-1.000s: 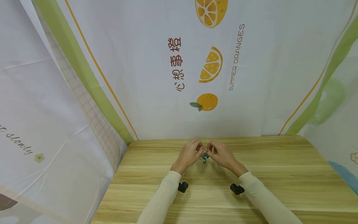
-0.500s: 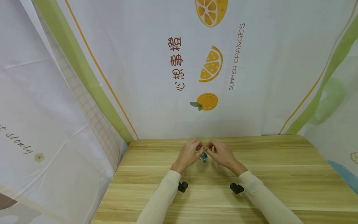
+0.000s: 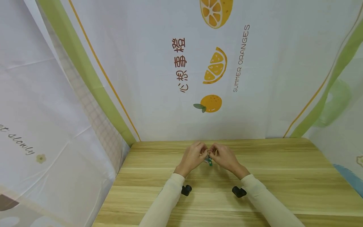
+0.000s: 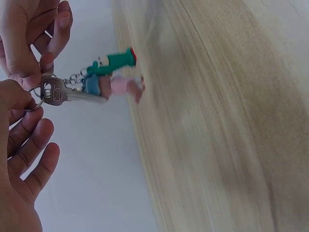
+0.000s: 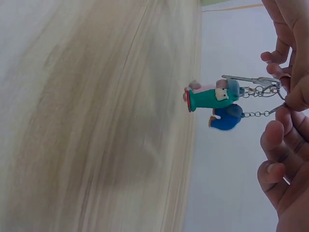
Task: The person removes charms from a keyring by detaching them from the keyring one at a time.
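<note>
Over the far half of the wooden table (image 3: 269, 183), both hands meet at a bunch of charms and a key on a metal ring (image 4: 42, 103). My left hand (image 3: 192, 157) pinches the ring between thumb and finger, its other fingers loosely bent. Opposite it, my right hand (image 3: 225, 158) pinches the ring where the blue charm's chain joins it. A silver key (image 4: 54, 92) hangs from the ring. Below dangle a green figure (image 5: 207, 99), a blue figure (image 5: 227, 119) and a pink figure (image 4: 120, 86) on short chains, clear of the table. Fingertips partly hide the ring.
A white cloth (image 3: 158, 110) printed with oranges rises behind the table's far edge. More cloth hangs at the left (image 3: 56, 142) and right (image 3: 340, 126). Black angular pieces (image 3: 186, 190) show beside both sleeves.
The charms have swung slightly to the right under the hands, and the blue one is less visible in the head view. Both hands keep their pinch in nearly the same place.
</note>
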Demonstrator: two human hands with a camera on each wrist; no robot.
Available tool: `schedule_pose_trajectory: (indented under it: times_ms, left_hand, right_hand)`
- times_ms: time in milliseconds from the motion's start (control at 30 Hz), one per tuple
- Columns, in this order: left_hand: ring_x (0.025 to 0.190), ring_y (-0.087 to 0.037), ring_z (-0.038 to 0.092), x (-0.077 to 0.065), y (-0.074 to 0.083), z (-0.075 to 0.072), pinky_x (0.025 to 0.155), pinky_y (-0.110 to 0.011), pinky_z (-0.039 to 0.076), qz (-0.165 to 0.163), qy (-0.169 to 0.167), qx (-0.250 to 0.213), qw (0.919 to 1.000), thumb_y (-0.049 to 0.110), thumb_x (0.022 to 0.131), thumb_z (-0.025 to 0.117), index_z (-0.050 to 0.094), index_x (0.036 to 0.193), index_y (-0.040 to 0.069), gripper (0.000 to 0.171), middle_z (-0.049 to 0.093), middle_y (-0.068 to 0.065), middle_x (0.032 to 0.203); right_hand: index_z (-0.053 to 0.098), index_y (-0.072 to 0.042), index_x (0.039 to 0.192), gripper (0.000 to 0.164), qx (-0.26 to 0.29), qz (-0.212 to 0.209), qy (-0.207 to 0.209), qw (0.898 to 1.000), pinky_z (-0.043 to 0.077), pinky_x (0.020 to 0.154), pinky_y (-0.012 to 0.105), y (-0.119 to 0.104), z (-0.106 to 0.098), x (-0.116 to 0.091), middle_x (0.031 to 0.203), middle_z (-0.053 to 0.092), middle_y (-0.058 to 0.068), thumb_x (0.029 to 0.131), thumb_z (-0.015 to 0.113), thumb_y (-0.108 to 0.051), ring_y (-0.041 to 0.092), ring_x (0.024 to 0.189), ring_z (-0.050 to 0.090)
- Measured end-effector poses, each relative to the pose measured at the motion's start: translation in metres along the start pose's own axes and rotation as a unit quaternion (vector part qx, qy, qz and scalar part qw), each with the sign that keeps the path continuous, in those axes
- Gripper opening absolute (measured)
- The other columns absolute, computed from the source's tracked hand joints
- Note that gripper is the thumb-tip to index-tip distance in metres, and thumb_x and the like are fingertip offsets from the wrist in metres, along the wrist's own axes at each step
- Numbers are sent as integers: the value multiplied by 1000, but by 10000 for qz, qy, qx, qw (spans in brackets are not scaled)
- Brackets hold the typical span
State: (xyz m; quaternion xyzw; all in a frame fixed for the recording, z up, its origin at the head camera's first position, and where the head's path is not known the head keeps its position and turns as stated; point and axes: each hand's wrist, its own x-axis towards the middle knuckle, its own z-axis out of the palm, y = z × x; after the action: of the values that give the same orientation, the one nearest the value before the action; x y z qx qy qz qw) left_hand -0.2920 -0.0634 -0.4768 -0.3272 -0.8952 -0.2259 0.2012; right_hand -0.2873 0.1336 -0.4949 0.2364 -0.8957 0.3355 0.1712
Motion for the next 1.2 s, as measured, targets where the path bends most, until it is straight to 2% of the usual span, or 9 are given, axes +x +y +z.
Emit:
schedule_pose_trajectory:
  times_ms: [267,533,933,1200]
  left_hand:
    - [81,-8,61,1,2,1,68,-16,49,-33,-98,90,9999,16,104,70,72,101,12,6,69,0,96]
    - [80,-10,63,-1,-2,2,68,-20,54,131,143,46,9998,11,103,70,69,98,11,5,68,-1,94]
    - [81,-9,62,-1,-2,0,67,-17,51,-115,44,-24,9999,14,106,66,70,101,12,6,68,1,95]
    - [80,-9,62,0,-1,1,66,-16,51,-27,101,-37,9999,12,104,69,70,99,11,5,68,1,93]
  right_hand:
    - [70,-13,95,5,28,-56,-14,10000,43,55,21,-1,-1,-1,82,68,-4,99,73,-13,0,62,50]
    - [67,-15,93,7,89,-179,43,9998,41,54,21,0,0,-3,80,65,-7,97,71,-10,-1,61,48]
    - [70,-14,95,6,234,-148,42,9996,43,56,21,2,-4,-4,87,71,-3,99,68,-9,-2,62,49]
    - [69,-16,97,4,187,-68,-18,9998,42,53,22,4,-2,-2,82,68,-7,101,71,-16,-2,59,48]
